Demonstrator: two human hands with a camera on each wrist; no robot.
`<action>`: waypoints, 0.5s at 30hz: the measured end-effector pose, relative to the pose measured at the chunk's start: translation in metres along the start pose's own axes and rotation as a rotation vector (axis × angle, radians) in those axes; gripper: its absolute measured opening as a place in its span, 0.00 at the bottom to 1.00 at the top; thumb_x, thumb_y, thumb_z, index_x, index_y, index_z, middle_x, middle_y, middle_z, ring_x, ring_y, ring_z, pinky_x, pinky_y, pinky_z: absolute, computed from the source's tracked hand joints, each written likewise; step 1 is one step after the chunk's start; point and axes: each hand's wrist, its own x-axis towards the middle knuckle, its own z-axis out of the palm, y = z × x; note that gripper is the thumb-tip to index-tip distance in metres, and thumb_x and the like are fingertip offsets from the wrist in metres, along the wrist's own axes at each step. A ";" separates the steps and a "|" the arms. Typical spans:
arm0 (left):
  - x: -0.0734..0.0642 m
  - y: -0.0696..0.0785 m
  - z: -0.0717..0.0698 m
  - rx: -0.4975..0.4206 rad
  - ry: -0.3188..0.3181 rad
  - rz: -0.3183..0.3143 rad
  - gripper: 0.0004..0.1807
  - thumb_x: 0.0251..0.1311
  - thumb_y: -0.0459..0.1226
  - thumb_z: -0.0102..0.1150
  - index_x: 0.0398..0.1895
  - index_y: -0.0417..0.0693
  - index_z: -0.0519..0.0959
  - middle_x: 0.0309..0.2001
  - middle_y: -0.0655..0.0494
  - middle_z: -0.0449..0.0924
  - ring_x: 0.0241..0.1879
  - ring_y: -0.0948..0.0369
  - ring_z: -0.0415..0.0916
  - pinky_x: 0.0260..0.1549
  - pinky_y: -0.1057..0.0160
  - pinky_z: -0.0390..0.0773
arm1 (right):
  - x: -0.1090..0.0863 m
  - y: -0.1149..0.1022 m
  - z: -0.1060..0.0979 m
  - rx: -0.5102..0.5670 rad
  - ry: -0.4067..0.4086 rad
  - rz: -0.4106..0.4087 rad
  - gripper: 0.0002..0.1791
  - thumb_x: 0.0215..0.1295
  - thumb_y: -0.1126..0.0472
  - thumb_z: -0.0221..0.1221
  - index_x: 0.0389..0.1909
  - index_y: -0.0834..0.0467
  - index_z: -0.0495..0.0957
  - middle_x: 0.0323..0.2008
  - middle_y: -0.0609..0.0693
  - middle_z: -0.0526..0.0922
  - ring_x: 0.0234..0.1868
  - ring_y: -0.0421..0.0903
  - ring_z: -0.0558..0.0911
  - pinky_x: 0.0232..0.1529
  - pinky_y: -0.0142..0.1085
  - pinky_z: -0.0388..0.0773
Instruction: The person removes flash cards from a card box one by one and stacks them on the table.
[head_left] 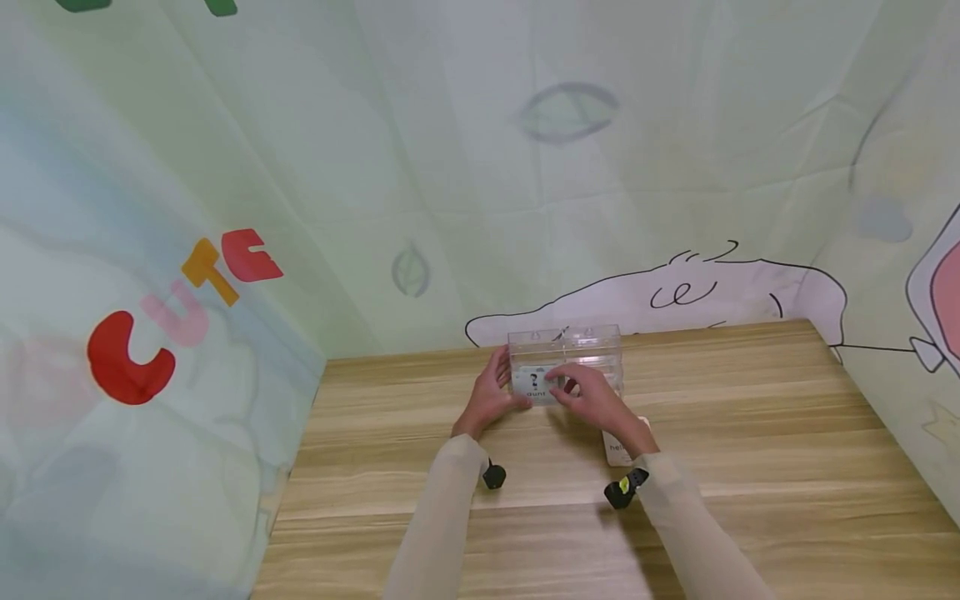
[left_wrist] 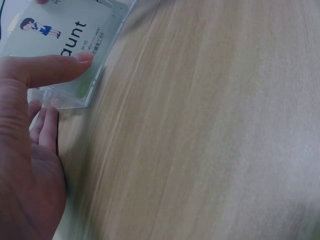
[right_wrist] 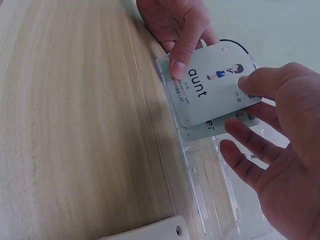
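Note:
A clear plastic box (head_left: 592,340) with two side-by-side compartments stands near the table's back edge. My left hand (head_left: 489,402) grips its left end, thumb over the front edge and on the lower part of a picture flashcard reading "aunt" (right_wrist: 212,97), the other fingers around the side. My right hand (head_left: 596,402) pinches that flashcard at its upper right, the thumb on its printed face and a finger behind. Another flashcard (right_wrist: 200,132) shows underneath it, in the left compartment. The right compartment (right_wrist: 212,175) is seen through clear plastic in the right wrist view.
A white flashcard (head_left: 618,452) with "hell" visible lies on the wooden table (head_left: 540,542) under my right wrist. Behind the box hangs a printed cloth backdrop (head_left: 450,167), which also runs along the left and right sides.

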 end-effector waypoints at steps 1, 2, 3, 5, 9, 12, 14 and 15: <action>0.000 0.000 0.000 0.000 -0.002 0.000 0.61 0.42 0.21 0.79 0.81 0.47 0.55 0.77 0.44 0.62 0.76 0.50 0.62 0.74 0.57 0.66 | 0.000 0.000 0.000 0.002 0.005 -0.003 0.14 0.67 0.69 0.66 0.52 0.63 0.83 0.51 0.59 0.86 0.37 0.46 0.84 0.41 0.41 0.86; 0.000 0.000 0.000 -0.001 -0.003 0.004 0.61 0.43 0.22 0.79 0.81 0.46 0.55 0.78 0.44 0.62 0.76 0.50 0.61 0.74 0.56 0.65 | 0.001 -0.001 0.000 -0.001 0.012 -0.009 0.14 0.66 0.69 0.66 0.52 0.63 0.83 0.50 0.59 0.86 0.37 0.47 0.84 0.41 0.42 0.86; 0.000 0.000 0.000 -0.004 -0.003 0.009 0.61 0.43 0.22 0.79 0.81 0.46 0.55 0.78 0.43 0.62 0.76 0.49 0.61 0.74 0.55 0.65 | 0.001 -0.001 0.000 0.000 0.016 -0.011 0.14 0.66 0.69 0.66 0.52 0.63 0.83 0.50 0.59 0.86 0.37 0.47 0.84 0.41 0.43 0.86; 0.001 -0.001 0.000 -0.009 -0.002 0.017 0.60 0.44 0.22 0.79 0.81 0.45 0.55 0.78 0.42 0.61 0.76 0.48 0.61 0.75 0.54 0.64 | 0.002 -0.002 0.000 -0.005 0.029 -0.022 0.14 0.65 0.70 0.67 0.52 0.64 0.83 0.50 0.59 0.86 0.38 0.48 0.84 0.42 0.44 0.87; 0.001 0.000 0.000 -0.011 0.000 0.014 0.61 0.43 0.21 0.79 0.81 0.44 0.54 0.78 0.42 0.61 0.76 0.48 0.61 0.74 0.54 0.65 | 0.004 -0.003 -0.002 -0.027 0.050 -0.025 0.16 0.63 0.70 0.68 0.52 0.63 0.83 0.51 0.58 0.85 0.40 0.50 0.84 0.43 0.44 0.86; 0.000 0.001 0.000 -0.004 0.000 -0.001 0.61 0.43 0.21 0.78 0.81 0.46 0.55 0.78 0.44 0.62 0.76 0.50 0.62 0.74 0.56 0.66 | 0.005 -0.005 -0.004 -0.035 0.062 -0.003 0.17 0.64 0.70 0.68 0.54 0.61 0.83 0.53 0.57 0.85 0.42 0.51 0.83 0.42 0.44 0.87; 0.000 0.001 0.000 0.002 0.000 -0.008 0.61 0.42 0.20 0.78 0.81 0.47 0.54 0.78 0.45 0.62 0.76 0.51 0.62 0.74 0.58 0.66 | 0.005 -0.006 -0.006 -0.037 0.064 0.017 0.18 0.65 0.69 0.68 0.55 0.60 0.83 0.54 0.57 0.84 0.43 0.50 0.82 0.41 0.42 0.87; 0.000 0.001 0.000 0.003 0.000 -0.007 0.62 0.42 0.20 0.78 0.81 0.47 0.54 0.78 0.45 0.62 0.76 0.52 0.62 0.74 0.58 0.66 | 0.005 -0.006 -0.007 -0.034 0.064 0.024 0.19 0.65 0.69 0.68 0.56 0.60 0.82 0.54 0.57 0.84 0.43 0.51 0.83 0.41 0.42 0.87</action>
